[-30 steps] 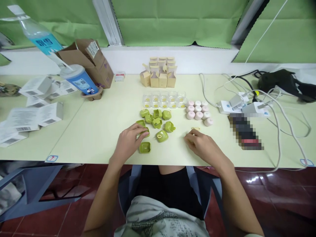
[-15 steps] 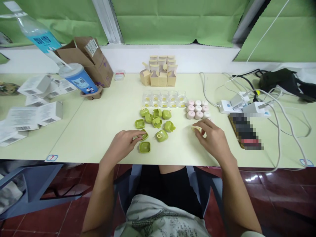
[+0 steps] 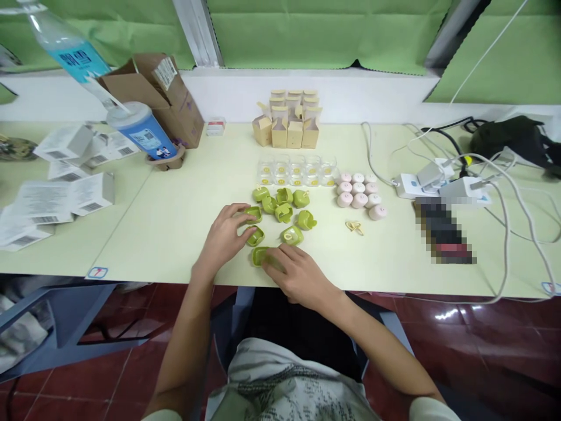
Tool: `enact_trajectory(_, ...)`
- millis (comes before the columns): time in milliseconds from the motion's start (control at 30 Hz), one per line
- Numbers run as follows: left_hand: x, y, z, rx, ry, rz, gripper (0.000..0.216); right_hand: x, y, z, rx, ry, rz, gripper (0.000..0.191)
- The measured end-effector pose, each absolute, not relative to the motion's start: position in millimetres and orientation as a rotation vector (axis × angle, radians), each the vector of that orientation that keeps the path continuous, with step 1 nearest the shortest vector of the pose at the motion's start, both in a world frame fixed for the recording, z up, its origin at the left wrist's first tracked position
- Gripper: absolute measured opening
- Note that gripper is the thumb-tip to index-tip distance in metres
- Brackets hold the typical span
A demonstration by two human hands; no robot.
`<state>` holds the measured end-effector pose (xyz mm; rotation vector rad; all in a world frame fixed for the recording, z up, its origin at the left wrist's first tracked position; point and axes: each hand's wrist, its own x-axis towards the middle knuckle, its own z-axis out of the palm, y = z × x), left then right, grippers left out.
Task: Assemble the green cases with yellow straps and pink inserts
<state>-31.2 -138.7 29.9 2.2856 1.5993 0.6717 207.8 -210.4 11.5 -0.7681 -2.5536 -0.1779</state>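
Shells [image 3: 284,213] of glossy green plastic, small, hollow and rounded-square, lie in a loose cluster on the desk [image 3: 184,234] before the seated person. Three with open mouths facing up form a rough column at the cluster's left edge. The left hand [image 3: 224,237] has its thumb and index finger apart, the index finger at the farthest shell [image 3: 254,214] of the column and the thumb beside the middle shell [image 3: 255,236]. The right hand [image 3: 298,276] bends its fingers over the right side of the nearest shell [image 3: 259,256]; whether they clamp it cannot be told.

Handling (judged): each shell should be light, fairly stiff and a little slippery; a gentle pinch across opposite outer walls would suit, since a push on one side could slide it. Yellow loops [image 3: 354,227], lying apart to the right, look thin and flexible.

Obscured: the right fingertips and part of the nearest shell are covered by the right hand; overlapping shells conceal one another's openings; clear containers [image 3: 298,171] merge visually; pixelation masks a dark object [image 3: 442,231]; the bottle [image 3: 76,58] is cut off at the top.
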Motion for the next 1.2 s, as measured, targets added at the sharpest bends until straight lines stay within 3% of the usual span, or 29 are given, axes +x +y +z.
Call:
enact_trajectory(267, -18, -140, 29, 2.211, 1.682, 0.702, 0.012, 191, -203, 19, -0.779, -2.720, -0.124, 0.018)
enact_trajectory(467, -25, -140, 30, 2.191, 1.616, 0.686, 0.022, 192, -196, 27, -0.839, -2.815, -0.101, 0.020)
enact_trajectory(667, -35, -147, 35, 2.251, 1.698, 0.646, 0.027, 204, -202, 17, -0.892, -2.690, -0.140, 0.011)
enact_trajectory(867, -47, -152, 42, 2.444, 1.559, 0.624, 0.039, 203, -190, 14, -1.030, -2.604, -0.240, 0.020)
enact_trajectory(1000, -58, -161, 54, 2.318, 1.655, 0.617, 0.018, 208, -188, 27, -0.977, -2.605, -0.056, 0.014)
enact_trajectory(1133, -56, -171, 64, 2.341, 1.518, 0.370, 0.008, 219, -189, 38, -0.895, -2.664, 0.170, 0.036)
enact_trajectory(1200, -48, -174, 67, 2.354, 1.498, 0.258, 0.004, 217, -187, 38, -0.920, -2.683, 0.139, 0.032)
